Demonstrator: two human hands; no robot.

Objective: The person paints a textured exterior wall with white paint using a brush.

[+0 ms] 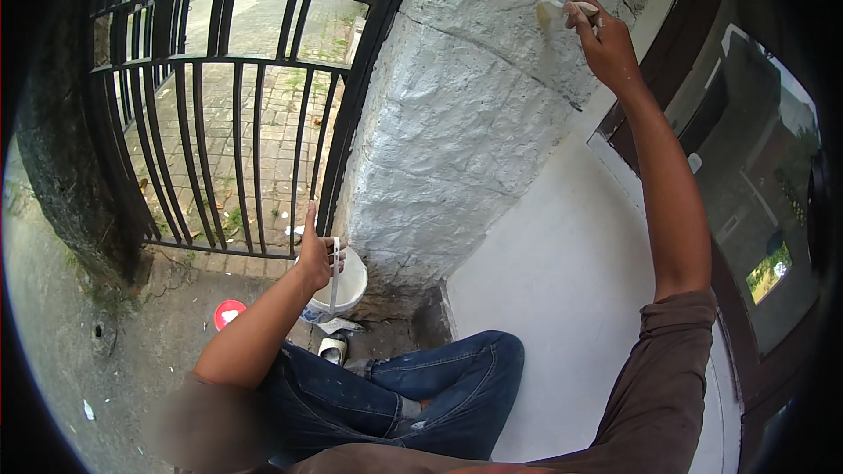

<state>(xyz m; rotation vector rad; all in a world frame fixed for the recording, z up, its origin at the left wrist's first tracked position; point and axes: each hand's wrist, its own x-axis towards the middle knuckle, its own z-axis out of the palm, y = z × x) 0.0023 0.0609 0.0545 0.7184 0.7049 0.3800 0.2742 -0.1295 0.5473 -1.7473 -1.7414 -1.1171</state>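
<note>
Bent blue-jeaned knees (413, 395) fill the bottom of my view, crossed on the concrete floor (114, 333) beside a red lid (228, 312). Out ahead, my left hand (318, 256) has its fingers curled around the white handle of the white paint bucket (351, 285), thumb pointing up, with the bucket just before the black iron gate (237, 105). Up high, my right hand (606, 42) pinches a paintbrush (558, 10) (bristles pale with paint) whose tip presses against the rough white stone pillar (457, 132), near a dark-framed window (746, 175).
</note>
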